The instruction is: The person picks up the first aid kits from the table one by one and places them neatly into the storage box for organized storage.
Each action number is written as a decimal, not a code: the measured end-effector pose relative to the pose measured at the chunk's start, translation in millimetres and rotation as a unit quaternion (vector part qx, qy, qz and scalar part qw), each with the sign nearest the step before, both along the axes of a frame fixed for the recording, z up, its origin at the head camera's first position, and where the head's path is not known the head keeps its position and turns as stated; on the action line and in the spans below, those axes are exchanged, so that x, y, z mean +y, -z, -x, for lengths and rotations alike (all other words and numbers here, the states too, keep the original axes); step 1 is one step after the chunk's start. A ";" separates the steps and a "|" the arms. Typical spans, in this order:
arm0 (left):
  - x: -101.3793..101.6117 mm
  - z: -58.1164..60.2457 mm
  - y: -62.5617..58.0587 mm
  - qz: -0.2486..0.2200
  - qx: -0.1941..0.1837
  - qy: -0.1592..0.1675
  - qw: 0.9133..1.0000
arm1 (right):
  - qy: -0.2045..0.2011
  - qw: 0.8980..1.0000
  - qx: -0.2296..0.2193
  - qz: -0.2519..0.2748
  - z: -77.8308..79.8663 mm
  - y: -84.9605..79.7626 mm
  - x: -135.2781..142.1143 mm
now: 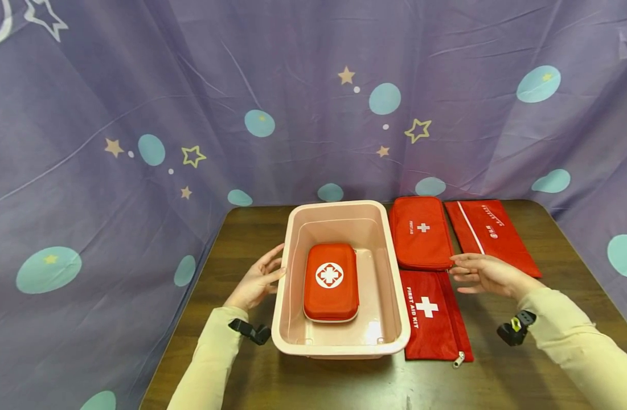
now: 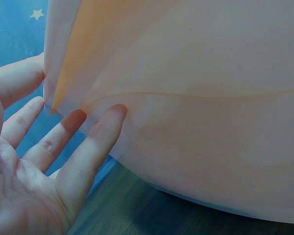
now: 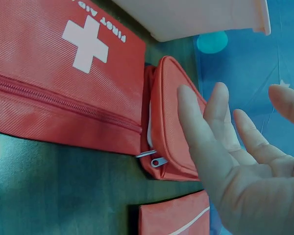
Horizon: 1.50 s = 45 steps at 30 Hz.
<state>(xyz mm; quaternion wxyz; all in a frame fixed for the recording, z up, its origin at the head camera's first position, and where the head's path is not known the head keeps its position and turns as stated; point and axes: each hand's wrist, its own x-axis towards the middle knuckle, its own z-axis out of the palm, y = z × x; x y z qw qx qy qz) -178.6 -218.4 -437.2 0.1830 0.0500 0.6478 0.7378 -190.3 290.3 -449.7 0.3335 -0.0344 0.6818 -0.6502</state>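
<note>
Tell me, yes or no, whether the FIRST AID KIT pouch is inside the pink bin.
No, the FIRST AID KIT pouch lies on the table beside the pink bin, to its right.

Pale cream long sleeves (image 1: 207, 356); black wrist cameras (image 1: 262, 335), right one yellow-marked.

left hand (image 2: 39, 183) — fingers spread, tips against pale tub (image 2: 201, 137) | dark table (image 2: 137, 205) below | blue backdrop (image 2: 14, 41) — pale star (image 2: 37, 14)
</note>
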 end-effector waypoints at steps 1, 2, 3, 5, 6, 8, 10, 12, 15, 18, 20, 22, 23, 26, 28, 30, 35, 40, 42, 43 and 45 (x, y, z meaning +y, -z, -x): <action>0.1 -0.1 0.2 0.001 0.000 -0.001 1.000 | 0.000 1.000 -0.001 -0.005 -0.1 1.4 0.5; -0.1 -0.1 0.6 0.001 0.000 -0.001 1.000 | -0.002 1.000 -0.001 -0.005 -0.2 2.8 1.5; -0.1 -0.1 0.8 0.002 0.000 -0.001 1.000 | -0.002 1.000 -0.003 -0.006 -0.4 4.0 2.3; -0.1 -0.2 1.0 0.002 -0.001 -0.003 1.000 | -0.003 1.000 -0.001 -0.008 -1.0 6.3 4.4; 0.0 -0.4 0.9 0.002 -0.001 -0.003 1.000 | -0.005 1.000 0.001 -0.011 -1.2 7.3 5.7; 0.1 -0.5 0.5 0.000 -0.002 -0.004 1.000 | 0.003 1.000 0.000 -0.019 -2.3 7.7 7.2; 0.3 -0.8 0.0 -0.002 -0.002 -0.004 1.000 | 0.010 1.000 0.001 -0.028 -3.0 8.1 8.4; 0.5 -1.1 -0.4 -0.003 -0.003 -0.004 1.000 | 0.016 0.999 0.000 -0.036 -3.6 7.9 8.9; 0.3 -1.2 -0.3 -0.002 -0.003 -0.004 1.000 | 0.021 0.999 0.000 -0.044 -4.1 7.9 8.7; 0.2 -0.9 0.0 -0.001 -0.002 -0.003 1.000 | 0.022 0.998 0.003 -0.056 -4.4 8.3 8.2; 0.3 -0.8 0.1 -0.001 -0.002 -0.002 1.000 | 0.024 0.997 0.005 -0.068 -4.4 8.6 7.9; 0.2 -0.4 0.3 -0.001 -0.001 -0.001 1.000 | 0.021 0.996 0.011 -0.081 -4.3 9.2 7.3; 0.4 -0.5 0.2 -0.001 -0.001 -0.002 1.000 | 0.021 0.996 0.011 -0.089 -4.2 9.5 6.8; 0.2 -0.5 0.2 -0.002 0.000 -0.001 1.000 | 0.019 0.994 0.015 -0.110 -4.2 10.5 3.8; -0.1 -0.1 0.7 -0.003 0.001 0.000 1.000 | 0.021 0.992 0.012 -0.124 -4.7 11.0 0.7; -0.4 0.1 1.1 -0.004 0.001 0.002 1.000 | 0.023 0.990 0.008 -0.137 -5.4 11.6 -2.6; -1.1 0.5 1.9 -0.005 0.003 0.005 1.000 | 0.031 0.986 -0.002 -0.163 -7.1 12.8 -9.4; -1.0 0.2 2.0 -0.004 0.004 0.005 1.000 | 0.027 0.982 0.003 -0.188 -9.1 16.0 -13.0; -0.9 0.2 2.1 -0.002 0.004 0.005 1.000 | 0.027 0.980 0.005 -0.199 -9.6 18.7 -14.4; -0.9 0.3 2.2 -0.002 0.004 0.005 1.000 | 0.030 0.978 0.003 -0.205 -9.9 20.0 -15.4; -1.1 0.7 2.4 -0.001 0.005 0.005 1.000 | 0.032 0.976 0.000 -0.217 -10.2 23.0 -17.8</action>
